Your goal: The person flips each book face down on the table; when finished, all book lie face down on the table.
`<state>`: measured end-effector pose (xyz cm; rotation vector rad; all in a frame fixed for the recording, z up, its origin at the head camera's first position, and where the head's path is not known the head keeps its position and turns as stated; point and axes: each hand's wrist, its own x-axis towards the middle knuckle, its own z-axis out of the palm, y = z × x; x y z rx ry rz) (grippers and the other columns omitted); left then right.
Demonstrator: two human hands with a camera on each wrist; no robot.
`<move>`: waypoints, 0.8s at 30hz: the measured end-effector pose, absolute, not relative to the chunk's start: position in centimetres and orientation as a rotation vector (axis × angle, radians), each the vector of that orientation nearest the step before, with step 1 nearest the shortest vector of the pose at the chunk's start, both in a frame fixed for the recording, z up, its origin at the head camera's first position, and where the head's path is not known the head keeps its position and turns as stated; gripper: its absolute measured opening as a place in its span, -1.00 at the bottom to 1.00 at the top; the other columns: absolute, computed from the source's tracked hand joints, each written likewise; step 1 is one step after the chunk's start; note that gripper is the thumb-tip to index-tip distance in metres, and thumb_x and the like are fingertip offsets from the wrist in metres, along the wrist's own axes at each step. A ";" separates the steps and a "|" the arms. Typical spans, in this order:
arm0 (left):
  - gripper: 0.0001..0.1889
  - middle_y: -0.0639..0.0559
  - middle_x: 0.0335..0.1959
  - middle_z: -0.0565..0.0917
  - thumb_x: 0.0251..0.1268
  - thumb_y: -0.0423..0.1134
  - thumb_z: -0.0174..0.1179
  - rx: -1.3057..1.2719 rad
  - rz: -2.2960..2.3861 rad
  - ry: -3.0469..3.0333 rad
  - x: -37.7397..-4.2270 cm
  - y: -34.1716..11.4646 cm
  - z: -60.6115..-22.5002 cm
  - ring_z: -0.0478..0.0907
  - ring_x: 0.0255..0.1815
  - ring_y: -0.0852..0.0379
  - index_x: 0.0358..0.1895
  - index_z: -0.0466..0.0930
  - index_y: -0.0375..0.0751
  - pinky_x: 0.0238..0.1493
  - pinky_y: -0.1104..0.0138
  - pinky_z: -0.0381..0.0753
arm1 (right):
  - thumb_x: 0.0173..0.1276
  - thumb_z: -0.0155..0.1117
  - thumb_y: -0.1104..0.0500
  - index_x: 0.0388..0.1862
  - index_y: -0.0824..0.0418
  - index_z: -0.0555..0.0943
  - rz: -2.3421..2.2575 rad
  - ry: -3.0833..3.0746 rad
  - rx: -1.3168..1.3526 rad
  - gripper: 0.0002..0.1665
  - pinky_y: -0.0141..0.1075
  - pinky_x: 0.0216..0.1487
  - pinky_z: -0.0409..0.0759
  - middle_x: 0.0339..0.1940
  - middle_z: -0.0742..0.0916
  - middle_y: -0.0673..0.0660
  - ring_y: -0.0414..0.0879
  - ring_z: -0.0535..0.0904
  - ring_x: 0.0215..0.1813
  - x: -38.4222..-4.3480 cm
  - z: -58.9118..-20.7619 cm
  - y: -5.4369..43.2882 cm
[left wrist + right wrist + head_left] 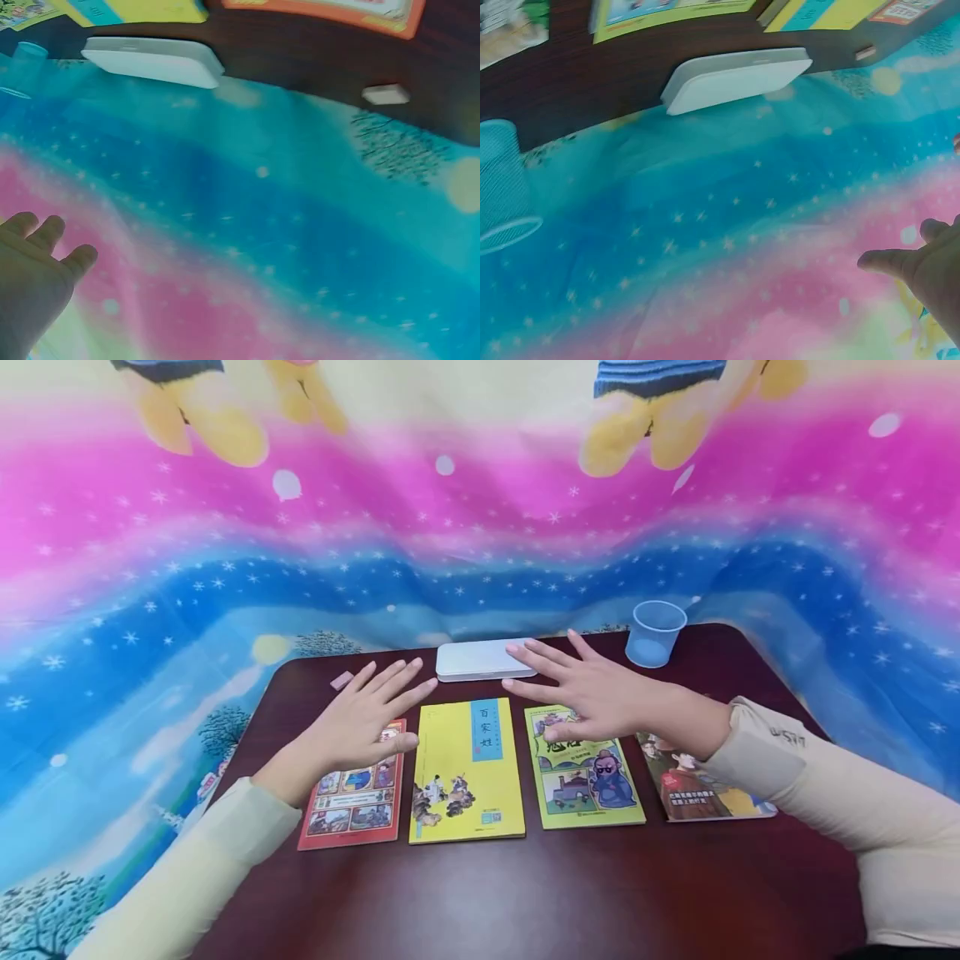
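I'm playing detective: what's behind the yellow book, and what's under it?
Behind the yellow book, farther across the table, is a white case. Whatever is under the book is covered and can't be seen.

You have one counter [480,902], and on it you can count four books: one red book [360,806], one yellow book [465,768], one green book [581,781] and one multicoloured book [693,793]. The yellow book carries one blue label [487,731] with three large characters. Apart from those, you have one white case [480,658], one small block [341,681] and one cup [655,639], which makes seven separate things on that counter. You show two grips, one left grip [363,714] and one right grip [600,689], and two sleeves, one left sleeve [202,856] and one right sleeve [832,793]. You also face one printed cloth [450,581].
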<state>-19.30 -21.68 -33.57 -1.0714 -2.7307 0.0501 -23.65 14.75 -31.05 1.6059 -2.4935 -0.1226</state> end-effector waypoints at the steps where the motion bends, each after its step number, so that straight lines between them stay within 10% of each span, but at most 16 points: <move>1: -0.23 0.02 0.54 -0.12 0.31 0.35 -0.20 -1.049 0.039 -2.744 -19.2 -22.0 -33.8 -0.21 0.53 0.00 0.51 -0.13 0.18 0.44 -0.03 -0.27 | 0.29 -0.03 -0.40 0.52 -0.21 -0.09 -0.115 -2.490 1.616 -0.08 0.26 0.36 -0.36 0.56 -0.21 0.00 0.03 -0.35 0.54 -23.8 -31.3 14.4; 24: -0.36 -0.01 0.51 0.03 0.45 0.08 -0.14 -0.637 -0.254 -2.942 -17.3 -28.5 -39.5 -0.03 0.50 0.00 0.51 -0.10 0.16 0.42 -0.06 -0.15 | 0.42 -0.11 -0.27 0.53 -0.09 -0.07 0.036 -2.472 1.806 -0.19 0.05 0.45 -0.17 0.56 -0.01 0.11 0.08 -0.18 0.54 -27.2 -36.9 6.8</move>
